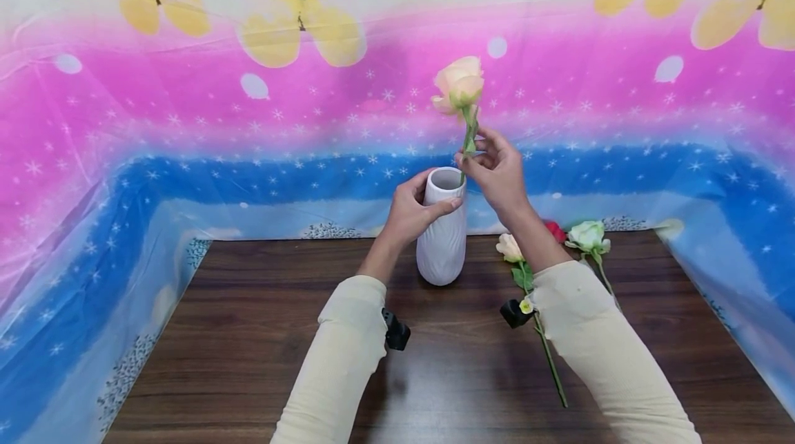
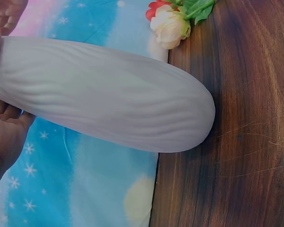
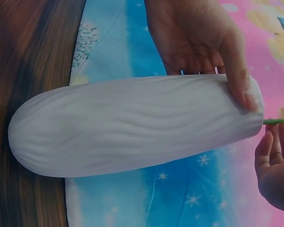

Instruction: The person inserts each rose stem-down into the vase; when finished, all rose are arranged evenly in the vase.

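And we look out first at the printed cloth [image 1: 348, 112], filling the room behind and down both sides: yellow and blue-striped shapes up top, then a broad pink band, then deep blue sprinkled with white snowflakes, paling to light blue at the bottom. Below it lies the surface [image 1: 248, 333], dark brown wood with the grain running across, a soft shine at the near middle and fine scratches showing in the left wrist view.

Onto that come two cream sleeves [image 1: 335, 354], reaching in from the near side. Between the hands we have the white vase [image 1: 442, 244], ribbed with wavy lines, mouth up, its base at the surface towards the far edge. The left hand [image 1: 410, 209] grips it just below the rim, thumb across the front, fingers round the side. The right hand [image 1: 498, 171], up beside the mouth, has its fingers pinching the stem of a peach rose [image 1: 461, 81]; the bloom stands above the vase, the stem's lower part at the opening. How deep it goes, we can't tell.

Over on the right of the surface, we spot a second peach rose [image 1: 509, 248], its long stem pointing nearward, a pale green rose [image 1: 586, 237] and a red bloom [image 1: 555, 231], partly hidden by the forearm. Smaller, a black device [image 1: 395, 331] sits at the left wrist.
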`<state>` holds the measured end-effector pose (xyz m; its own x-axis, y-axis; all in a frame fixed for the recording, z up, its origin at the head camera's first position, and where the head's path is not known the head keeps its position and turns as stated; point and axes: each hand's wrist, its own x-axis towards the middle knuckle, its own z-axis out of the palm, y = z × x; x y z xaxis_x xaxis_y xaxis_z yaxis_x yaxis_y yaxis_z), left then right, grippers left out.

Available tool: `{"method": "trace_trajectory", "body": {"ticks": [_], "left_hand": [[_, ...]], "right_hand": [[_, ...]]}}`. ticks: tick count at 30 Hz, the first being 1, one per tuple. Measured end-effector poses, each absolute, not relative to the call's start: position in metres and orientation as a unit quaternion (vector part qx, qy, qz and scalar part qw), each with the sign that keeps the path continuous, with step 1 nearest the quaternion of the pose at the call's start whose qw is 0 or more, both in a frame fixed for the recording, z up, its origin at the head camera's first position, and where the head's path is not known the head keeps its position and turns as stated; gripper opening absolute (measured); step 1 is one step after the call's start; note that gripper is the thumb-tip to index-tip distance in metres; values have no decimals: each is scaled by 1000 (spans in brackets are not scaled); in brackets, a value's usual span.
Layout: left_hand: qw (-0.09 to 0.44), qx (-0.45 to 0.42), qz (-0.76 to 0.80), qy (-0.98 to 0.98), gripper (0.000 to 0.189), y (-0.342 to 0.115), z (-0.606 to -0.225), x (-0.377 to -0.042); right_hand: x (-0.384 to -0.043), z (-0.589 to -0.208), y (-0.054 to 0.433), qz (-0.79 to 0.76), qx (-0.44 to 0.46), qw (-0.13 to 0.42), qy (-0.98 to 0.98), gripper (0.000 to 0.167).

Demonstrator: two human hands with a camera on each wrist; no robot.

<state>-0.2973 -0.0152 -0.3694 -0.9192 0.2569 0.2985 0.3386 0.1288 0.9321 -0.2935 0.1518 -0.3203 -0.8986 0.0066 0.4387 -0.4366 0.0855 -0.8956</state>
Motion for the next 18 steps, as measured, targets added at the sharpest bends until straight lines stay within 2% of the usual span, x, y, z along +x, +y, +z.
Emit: {"method": "trace_trajectory", "body": {"ticks": [4, 10, 18], "left_hand": [[33, -197, -633, -748, 62, -15, -369, -297], [33, -193, -631, -751, 62, -15, -369, -296], [32, -194, -623, -757, 63, -16, -369, -297]], "right_hand": [[-294, -321, 149, 660, 158, 179, -712, 58], [-293, -320, 145, 662, 144, 209, -705, 42], [-292, -319, 145, 670, 133, 196, -704, 34]]}}
